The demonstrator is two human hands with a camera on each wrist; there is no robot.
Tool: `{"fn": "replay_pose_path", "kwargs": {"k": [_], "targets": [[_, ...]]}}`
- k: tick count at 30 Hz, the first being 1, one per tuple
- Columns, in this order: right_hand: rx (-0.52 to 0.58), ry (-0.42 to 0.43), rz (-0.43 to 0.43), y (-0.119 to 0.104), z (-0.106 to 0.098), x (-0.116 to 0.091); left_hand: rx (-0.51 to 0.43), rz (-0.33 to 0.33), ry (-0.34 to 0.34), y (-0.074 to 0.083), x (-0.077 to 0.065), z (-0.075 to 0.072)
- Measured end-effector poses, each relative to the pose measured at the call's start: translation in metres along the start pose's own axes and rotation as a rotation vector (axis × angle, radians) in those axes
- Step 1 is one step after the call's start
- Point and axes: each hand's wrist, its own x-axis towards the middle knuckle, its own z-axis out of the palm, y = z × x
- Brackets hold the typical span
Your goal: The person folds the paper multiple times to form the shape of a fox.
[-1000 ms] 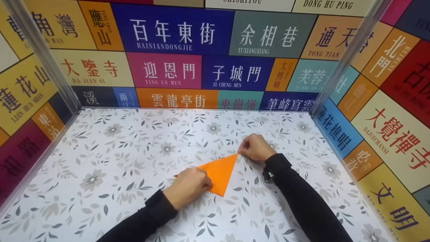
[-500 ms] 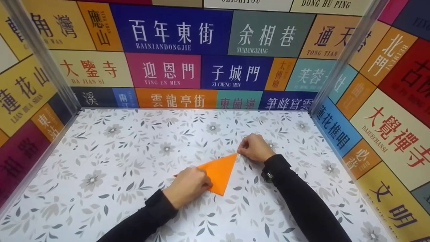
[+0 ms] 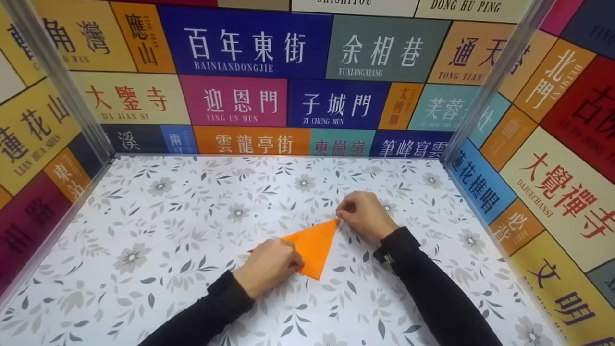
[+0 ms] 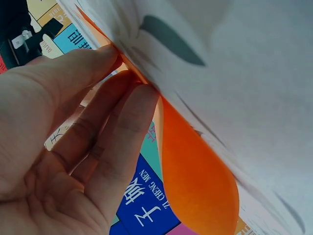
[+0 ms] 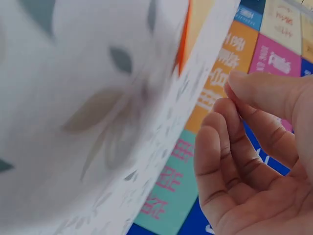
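Note:
Folded to a triangle, a sheet of orange paper [image 3: 319, 247] lies on the floral tabletop. My left hand [image 3: 271, 264] holds it down over its left part. In the left wrist view, that thumb and the fingertips [image 4: 142, 95] are at the edge of the orange paper [image 4: 195, 166], which bulges in an unflattened loop. My right hand [image 3: 362, 211] is bent at the paper's far right corner in the head view. The right wrist view shows its thumb and index tips close together, with a gap between this hand [image 5: 259, 132] and the orange paper [image 5: 184, 44].
A white tabletop [image 3: 192, 202] printed with grey leaves and flowers lies under everything. Upright panels of coloured name signs [image 3: 245, 43] stand behind it and at both sides. Clear corner posts [image 3: 490, 81] join the panels.
My right hand shifts slightly left and its wrist turns, the sleeve moving a little down and right. The left hand stays in place on the paper.

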Motion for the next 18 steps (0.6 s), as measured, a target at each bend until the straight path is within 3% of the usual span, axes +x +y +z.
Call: {"fn": "replay_pose_path", "kwargs": {"k": [11,18], "targets": [[-0.056,-0.032,-0.215,-0.028,0.024,-0.03,-0.01,-0.009,-0.009,-0.002,0.001,0.001],[-0.099,-0.08,-0.306,-0.04,0.043,-0.046,-0.017,-0.004,0.003,-0.002,0.001,0.001]]}}
